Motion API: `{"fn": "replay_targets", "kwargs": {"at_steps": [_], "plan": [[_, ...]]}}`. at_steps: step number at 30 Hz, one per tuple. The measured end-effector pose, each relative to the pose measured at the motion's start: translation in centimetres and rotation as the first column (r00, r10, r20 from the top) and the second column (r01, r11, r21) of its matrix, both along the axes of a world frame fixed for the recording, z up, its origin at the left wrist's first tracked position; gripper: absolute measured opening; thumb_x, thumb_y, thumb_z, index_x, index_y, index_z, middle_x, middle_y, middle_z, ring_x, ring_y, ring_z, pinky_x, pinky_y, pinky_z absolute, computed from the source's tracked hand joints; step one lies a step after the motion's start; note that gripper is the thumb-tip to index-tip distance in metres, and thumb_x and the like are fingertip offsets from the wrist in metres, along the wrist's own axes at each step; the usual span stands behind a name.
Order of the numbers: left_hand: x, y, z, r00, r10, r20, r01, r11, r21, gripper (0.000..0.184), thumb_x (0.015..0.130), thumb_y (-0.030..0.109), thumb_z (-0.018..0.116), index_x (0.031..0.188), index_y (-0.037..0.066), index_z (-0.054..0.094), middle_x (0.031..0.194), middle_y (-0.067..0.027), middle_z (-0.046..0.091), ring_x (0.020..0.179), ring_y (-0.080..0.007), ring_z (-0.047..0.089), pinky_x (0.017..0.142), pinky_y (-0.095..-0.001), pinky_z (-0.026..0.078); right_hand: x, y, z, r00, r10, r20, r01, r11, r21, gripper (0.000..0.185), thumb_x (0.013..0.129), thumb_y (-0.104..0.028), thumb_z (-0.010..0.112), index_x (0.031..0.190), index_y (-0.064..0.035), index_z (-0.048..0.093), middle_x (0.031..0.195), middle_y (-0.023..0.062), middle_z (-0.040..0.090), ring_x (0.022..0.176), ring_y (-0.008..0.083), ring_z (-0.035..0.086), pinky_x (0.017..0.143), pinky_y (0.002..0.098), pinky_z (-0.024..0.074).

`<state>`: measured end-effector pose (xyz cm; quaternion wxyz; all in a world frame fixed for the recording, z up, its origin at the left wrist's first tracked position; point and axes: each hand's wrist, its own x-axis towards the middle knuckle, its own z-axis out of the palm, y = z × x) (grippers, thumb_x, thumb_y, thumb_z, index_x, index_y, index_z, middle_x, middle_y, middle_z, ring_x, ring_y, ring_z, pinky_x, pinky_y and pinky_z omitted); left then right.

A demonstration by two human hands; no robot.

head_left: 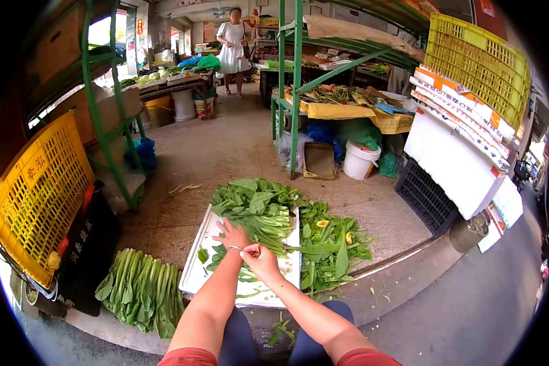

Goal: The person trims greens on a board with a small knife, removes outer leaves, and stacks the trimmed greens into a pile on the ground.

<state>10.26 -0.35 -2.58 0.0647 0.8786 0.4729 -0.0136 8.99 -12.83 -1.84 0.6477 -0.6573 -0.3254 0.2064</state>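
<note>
My left hand (232,234) reaches over a white tray (192,276), its fingers spread beside a pile of leafy greens (250,204) with pale green stems. A bracelet (234,247) circles my left wrist. The fingers of my right hand (261,261) are pinched together at that bracelet. A few loose leaves and stems (250,276) lie on the tray under my hands. To the right of the tray is a heap of loose leaves (329,250) with bits of yellow in it. On the left, a neat stack of long-stemmed greens (141,290) rests on the ground.
Yellow crates (39,195) lean at the left, near a green metal rack (104,122). At right stand a white foam box (451,152), a black crate (426,198) and a yellow crate (479,64). A white bucket (360,161) sits under shelving. A person (233,49) stands in the aisle.
</note>
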Motion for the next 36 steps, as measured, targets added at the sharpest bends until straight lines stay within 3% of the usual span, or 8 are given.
{"fn": "replay_targets", "kwargs": {"at_steps": [4, 5, 9, 15, 18, 23, 32, 36], "plan": [[0.8, -0.8, -0.8, 1.000, 0.002, -0.013, -0.002, 1.000, 0.013, 0.038, 0.088, 0.022, 0.039, 0.125, 0.017, 0.045, 0.146, -0.0158, 0.005, 0.132, -0.0421, -0.001, 0.091, -0.0707, 0.016, 1.6, 0.3, -1.2, 0.990, -0.123, 0.071, 0.127, 0.991, -0.046, 0.035, 0.073, -0.022, 0.071, 0.090, 0.0040, 0.055, 0.084, 0.0090, 0.061, 0.075, 0.0121, 0.058, 0.069, 0.0244, 0.0475], [1.2, -0.6, -1.6, 1.000, -0.001, 0.003, 0.001, 1.000, 0.018, 0.038, 0.089, 0.022, 0.038, 0.126, 0.016, 0.045, 0.146, -0.0158, 0.005, 0.132, -0.0422, -0.001, 0.091, -0.0708, 0.015, 1.9, 0.5, -1.8, 0.996, -0.056, -0.076, 0.057, 0.998, 0.017, 0.043, 0.072, -0.024, 0.072, 0.095, 0.0067, 0.052, 0.087, 0.0104, 0.060, 0.076, 0.0122, 0.057, 0.070, 0.0240, 0.0475], [1.5, 0.4, -2.0, 0.998, 0.008, 0.065, -0.005, 0.999, -0.035, 0.038, 0.090, 0.021, 0.037, 0.127, 0.015, 0.043, 0.146, -0.0167, 0.004, 0.131, -0.0435, 0.000, 0.092, -0.0707, 0.015, 0.1, -0.2, -0.1, 0.958, 0.005, -0.285, -0.007, 1.000, -0.007, 0.039, 0.075, -0.015, 0.069, 0.102, 0.0061, 0.050, 0.091, 0.0074, 0.056, 0.082, 0.0112, 0.054, 0.075, 0.0228, 0.0461], [0.8, 0.2, -1.2, 0.998, -0.017, 0.060, 0.018, 1.000, -0.017, 0.043, 0.087, 0.018, 0.041, 0.130, 0.012, 0.040, 0.145, -0.0185, 0.004, 0.131, -0.0460, 0.002, 0.092, -0.0710, 0.014, -0.2, -0.3, -1.3, 0.945, 0.041, -0.323, -0.051, 0.999, -0.020, 0.037, 0.077, -0.014, 0.067, 0.104, 0.0048, 0.050, 0.091, 0.0077, 0.056, 0.081, 0.0116, 0.055, 0.071, 0.0222, 0.0458], [0.4, -0.5, 0.6, 0.998, -0.051, 0.033, 0.052, 0.998, -0.042, 0.043, 0.087, 0.017, 0.042, 0.129, 0.010, 0.040, 0.145, -0.0196, 0.005, 0.130, -0.0464, 0.002, 0.091, -0.0717, 0.015, 0.0, -0.6, -0.1, 0.965, -0.033, -0.262, 0.019, 0.998, -0.055, 0.050, 0.076, -0.013, 0.068, 0.116, 0.0043, 0.044, 0.098, 0.0097, 0.055, 0.081, 0.0142, 0.057, 0.068, 0.0228, 0.0457], [0.7, 0.9, -1.0, 0.993, -0.020, 0.120, 0.026, 0.999, -0.048, 0.038, 0.087, 0.016, 0.040, 0.124, 0.008, 0.045, 0.144, -0.0205, 0.007, 0.130, -0.0469, 0.002, 0.090, -0.0735, 0.014, -1.5, 0.2, -0.2, 0.974, -0.038, -0.223, 0.039, 0.999, 0.002, 0.040, 0.077, -0.011, 0.067, 0.109, 0.0057, 0.050, 0.097, 0.0094, 0.056, 0.088, 0.0138, 0.054, 0.079, 0.0253, 0.0454], [0.0, 1.7, -1.2, 0.978, 0.041, 0.206, -0.020, 0.994, -0.104, 0.034, 0.088, 0.017, 0.037, 0.117, 0.006, 0.050, 0.145, -0.0186, 0.009, 0.131, -0.0459, 0.003, 0.090, -0.0736, 0.009, -2.4, 1.6, 1.6, 0.979, -0.107, -0.173, 0.105, 0.994, -0.019, 0.033, 0.078, -0.010, 0.066, 0.104, 0.0045, 0.052, 0.094, 0.0081, 0.057, 0.084, 0.0126, 0.053, 0.076, 0.0240, 0.0446], [-0.8, 2.0, -0.6, 0.984, 0.032, 0.175, -0.015, 0.995, -0.102, 0.035, 0.088, 0.018, 0.037, 0.119, 0.007, 0.049, 0.145, -0.0185, 0.009, 0.131, -0.0451, 0.003, 0.091, -0.0730, 0.010, -1.9, 1.6, 0.2, 0.989, -0.026, -0.145, 0.021, 0.999, -0.031, 0.033, 0.078, -0.010, 0.066, 0.105, 0.0050, 0.052, 0.095, 0.0080, 0.058, 0.085, 0.0126, 0.054, 0.077, 0.0241, 0.0447]]}}
